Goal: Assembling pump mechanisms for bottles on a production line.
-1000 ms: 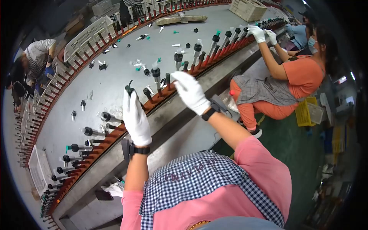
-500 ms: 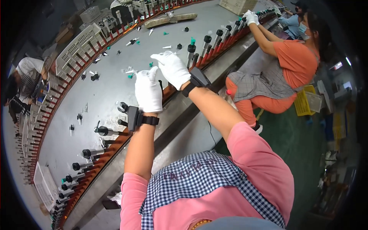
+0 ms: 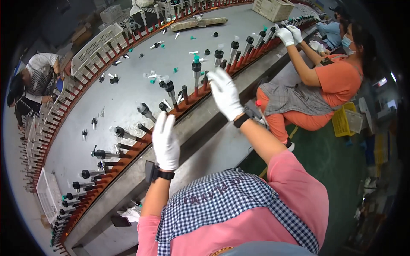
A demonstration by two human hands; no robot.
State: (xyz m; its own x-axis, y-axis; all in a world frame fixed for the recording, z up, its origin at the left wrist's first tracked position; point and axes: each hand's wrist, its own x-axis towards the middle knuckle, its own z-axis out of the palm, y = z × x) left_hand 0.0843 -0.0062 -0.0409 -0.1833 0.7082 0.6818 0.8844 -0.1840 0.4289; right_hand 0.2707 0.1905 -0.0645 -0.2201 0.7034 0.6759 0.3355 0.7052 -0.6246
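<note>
My left hand [image 3: 165, 143], in a white glove, is open with its fingers stretched out at the near edge of the curved line. Farther right, my gloved right hand [image 3: 225, 94] is also open, fingers up and apart, close to the row of pegs. Neither holds anything. Between and beyond them, a black-and-silver cylindrical assembly [image 3: 169, 87] tilts on its peg. Beside it stands a similar assembly with a green tip [image 3: 196, 68]. Another black-topped assembly [image 3: 145, 111] leans just past my left fingertips. Several more follow the reddish-brown track [image 3: 128, 155] on both sides.
Small black, white and green parts [image 3: 152, 76] lie scattered on the grey table [image 3: 128, 94]. A long wrapped bundle [image 3: 198, 24] and a cream crate [image 3: 273, 9] sit at the back. At right, a co-worker in orange [image 3: 333, 81] handles pieces on the same line. A metal ledge [image 3: 188, 134] runs along the near side.
Both hands have drawn back from over the line and moved apart, the left toward me, the right to the right. The green-tipped assembly has shifted left and nearer along the track.
</note>
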